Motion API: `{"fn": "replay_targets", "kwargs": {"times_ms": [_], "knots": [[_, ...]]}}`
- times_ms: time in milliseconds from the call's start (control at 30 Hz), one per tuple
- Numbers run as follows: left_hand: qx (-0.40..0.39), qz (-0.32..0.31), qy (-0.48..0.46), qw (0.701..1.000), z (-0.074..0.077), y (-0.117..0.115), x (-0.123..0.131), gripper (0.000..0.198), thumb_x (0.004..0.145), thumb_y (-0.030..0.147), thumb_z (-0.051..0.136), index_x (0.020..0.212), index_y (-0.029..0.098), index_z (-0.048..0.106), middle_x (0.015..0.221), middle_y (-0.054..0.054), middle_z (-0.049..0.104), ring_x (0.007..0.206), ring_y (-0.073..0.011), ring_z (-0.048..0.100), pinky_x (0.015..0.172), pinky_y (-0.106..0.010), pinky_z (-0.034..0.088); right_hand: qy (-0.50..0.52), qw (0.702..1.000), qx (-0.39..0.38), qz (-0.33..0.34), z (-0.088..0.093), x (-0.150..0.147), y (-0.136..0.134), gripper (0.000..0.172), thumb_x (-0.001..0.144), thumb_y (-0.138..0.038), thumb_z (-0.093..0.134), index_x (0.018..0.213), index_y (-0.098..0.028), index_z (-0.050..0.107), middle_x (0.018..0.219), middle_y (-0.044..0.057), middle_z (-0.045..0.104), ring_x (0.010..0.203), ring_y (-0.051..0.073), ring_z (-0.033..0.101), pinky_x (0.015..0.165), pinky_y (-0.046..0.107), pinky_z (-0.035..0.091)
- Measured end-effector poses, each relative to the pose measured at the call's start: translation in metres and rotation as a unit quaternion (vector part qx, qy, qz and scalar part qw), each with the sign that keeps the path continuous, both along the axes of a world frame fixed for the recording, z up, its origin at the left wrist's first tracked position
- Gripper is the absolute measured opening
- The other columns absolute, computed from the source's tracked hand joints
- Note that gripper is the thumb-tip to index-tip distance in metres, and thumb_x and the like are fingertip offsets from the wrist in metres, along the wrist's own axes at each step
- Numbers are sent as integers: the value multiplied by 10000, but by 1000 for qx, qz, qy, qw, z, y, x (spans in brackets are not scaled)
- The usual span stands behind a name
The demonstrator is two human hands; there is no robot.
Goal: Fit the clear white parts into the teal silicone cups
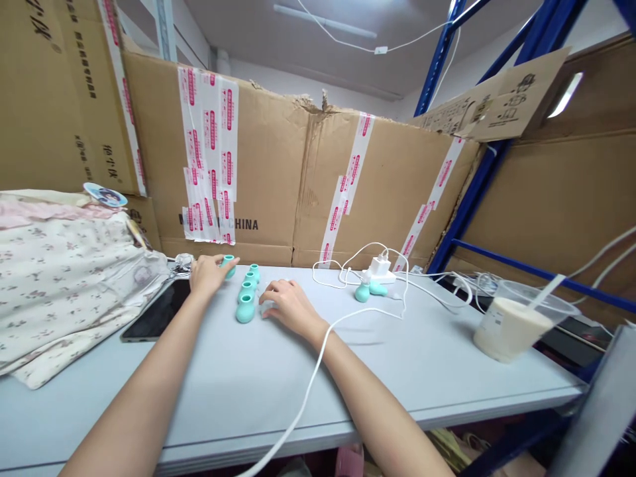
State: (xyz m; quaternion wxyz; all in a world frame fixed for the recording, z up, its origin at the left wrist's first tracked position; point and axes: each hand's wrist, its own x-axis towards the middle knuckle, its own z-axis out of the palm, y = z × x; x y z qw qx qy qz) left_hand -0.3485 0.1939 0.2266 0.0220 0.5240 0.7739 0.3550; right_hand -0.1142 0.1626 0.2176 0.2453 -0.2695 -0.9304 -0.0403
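My left hand (pixel 207 273) pinches a small teal vase-shaped piece (pixel 228 265) with a round open mouth, held just left of the row at the back of the table. Several matching teal pieces (pixel 245 310) stand upright in a line running away from me, mouths up. Beside the line, on its right, my right hand (pixel 288 305) rests low over the tabletop with fingers bent and thumb apart. Nothing clear shows in it, though its palm side is hidden.
Two more teal pieces (pixel 362 292) lie by a white charger plug (pixel 380 266) and power strip. A white cable (pixel 311 384) crosses over my right forearm. A dark tablet (pixel 159 313) and floral cloth (pixel 74 278) lie left; a drink cup (pixel 511 324) stands right. Cardboard (pixel 268 165) walls the back.
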Motion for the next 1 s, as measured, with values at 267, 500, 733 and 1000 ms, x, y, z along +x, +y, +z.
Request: {"fn": "replay_targets", "kwargs": {"times_ms": [267,500,733,1000], "knots": [[-70,-7,-14,997,-29,10,-7,565,739,631,412,898,146,653,943,-166,631,942,-332,561,732,-358,406,15,998,37,-51,-5,-1,-1,461,714,-360,698,1125,-254,518,1031,18,582,959,178,449,806,346,247],[-33,-80,-20,996,-34,19,-6,568,726,605,456,995,144,647,924,-132,646,904,-292,574,730,-327,398,55,997,23,-41,-2,0,-1,488,713,-429,678,1144,-272,510,1058,17,579,980,187,445,795,342,254],[-53,-132,-12,990,-30,16,1,538,747,587,428,1016,170,635,887,-101,640,881,-264,575,685,-298,384,283,919,72,-266,25,46,21,205,848,-302,523,1034,-269,603,1148,55,521,1050,224,403,845,375,223],[-43,-191,-8,981,-43,30,-8,591,793,571,328,1068,115,584,1111,-121,593,1045,-267,521,884,-320,368,321,792,111,-508,20,123,48,268,793,-186,508,1045,-201,600,1149,137,496,1059,302,378,842,474,230]]}}
